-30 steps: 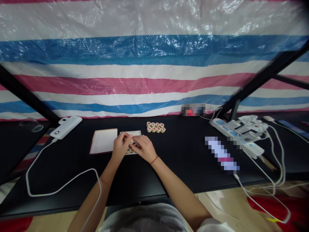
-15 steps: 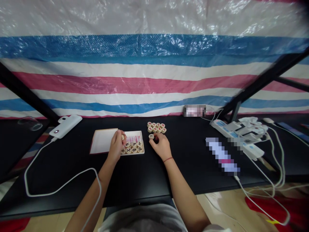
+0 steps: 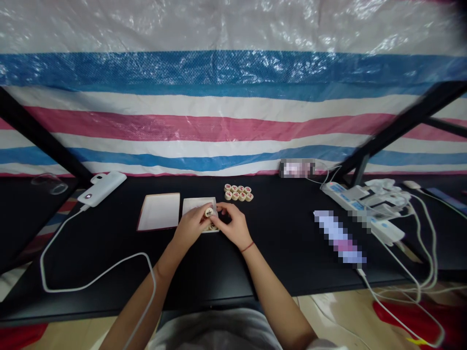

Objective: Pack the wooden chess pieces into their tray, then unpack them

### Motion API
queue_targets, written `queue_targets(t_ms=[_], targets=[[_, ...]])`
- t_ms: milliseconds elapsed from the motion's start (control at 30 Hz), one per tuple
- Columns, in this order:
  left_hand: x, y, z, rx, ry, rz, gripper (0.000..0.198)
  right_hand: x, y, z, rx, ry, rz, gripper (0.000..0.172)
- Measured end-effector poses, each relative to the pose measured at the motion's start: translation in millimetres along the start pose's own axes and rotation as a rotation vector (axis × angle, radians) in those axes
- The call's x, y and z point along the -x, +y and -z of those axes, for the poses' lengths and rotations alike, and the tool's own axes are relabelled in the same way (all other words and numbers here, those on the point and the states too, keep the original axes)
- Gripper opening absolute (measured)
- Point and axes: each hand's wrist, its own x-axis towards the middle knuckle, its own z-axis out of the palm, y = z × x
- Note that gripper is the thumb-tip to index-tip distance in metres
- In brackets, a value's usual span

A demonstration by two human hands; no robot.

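Observation:
Over the white box (image 3: 187,203), my left hand (image 3: 189,226) pinches a round Chinese chess piece (image 3: 209,212) with a dark character facing up. My right hand (image 3: 235,226) is at the box's right side, its thumb close to that piece and its index finger apart from the thumb. Whether the thumb touches the piece is hard to tell. Other pieces in the box are mostly covered by my hands. Beyond my right hand, several red-marked chess pieces (image 3: 239,192) stand in two rows on the black table (image 3: 204,272).
The white-lined box lid (image 3: 159,212) lies left of the box. A white power bank (image 3: 104,188) with a cable is at the left. On the right are a blurred-out phone-like object (image 3: 339,238) and a power strip (image 3: 375,221) with plugs and cables. A striped tarp (image 3: 219,126) hangs behind.
My right hand has moved left from a piece on the table to the box. The piece is gone from that spot. My left hand has shifted right, over the box's pieces.

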Motion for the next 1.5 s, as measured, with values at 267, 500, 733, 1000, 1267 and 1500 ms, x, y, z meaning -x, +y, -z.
queue_targets(t_ms=[267, 500, 733, 1000, 1267, 1500], targets=[[-1, 0, -2.9, -0.098, 0.069, -0.174, 0.04, -1, 8, 6, 0.069, 0.102, -0.046, 0.022], [-4, -10, 15.4, -0.051, 0.149, -0.07, 0.033, -6, 44, 10, 0.321, 0.1, -0.071, 0.024], [-4, -10, 17.8, -0.044, 0.136, -0.032, 0.031, -3, 51, 2, 0.365, 0.068, -0.099, 0.03], [-4, -15, 16.5, -0.052, 0.125, 0.008, 0.03, -3, 54, 2, 0.344, 0.065, -0.101, 0.028], [-6, -21, 17.6, -0.089, 0.191, 0.009, 0.028, -5, 56, -2, 0.335, 0.111, -0.17, 0.019], [-6, -24, 24.9, -0.142, 0.195, 0.092, 0.023, -5, 51, 3, 0.276, 0.11, -0.114, 0.015]])
